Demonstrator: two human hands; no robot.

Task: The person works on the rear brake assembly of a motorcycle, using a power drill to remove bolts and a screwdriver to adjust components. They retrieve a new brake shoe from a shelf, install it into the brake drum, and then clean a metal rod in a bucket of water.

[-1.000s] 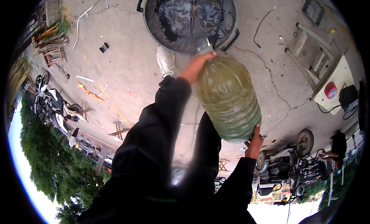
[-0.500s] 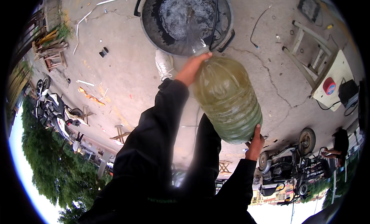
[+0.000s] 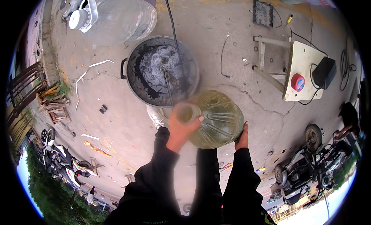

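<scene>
Both my hands hold a large clear plastic jug [image 3: 218, 116] of greenish liquid, its uncapped mouth turned up toward me. My left hand [image 3: 181, 129] is wrapped round the neck, slightly blurred. My right hand [image 3: 242, 138] grips the jug's lower right side, partly hidden behind it. Just beyond stands a wide dark metal pan [image 3: 135, 85] with a black side handle and foamy water in its middle. A black cable [image 3: 172, 22] runs down into the pan, and a second thin dark strip [image 3: 168, 87] lies across its near side.
Another big clear jug [image 3: 119, 18] with a white cap and handle stands at the far left. On the right, an overturned-looking stool [image 3: 305, 58] bears a red round tin [image 3: 297, 82] and a black box [image 3: 324, 73]. Motorbikes [image 3: 301, 174] stand at both sides, a person [image 3: 349, 122] near the right one.
The jug has swung from tilted over the pan, a stream of liquid running from its mouth, to mouth-up nearer me. My hands keep hold. The view has shifted, bringing the second jug in.
</scene>
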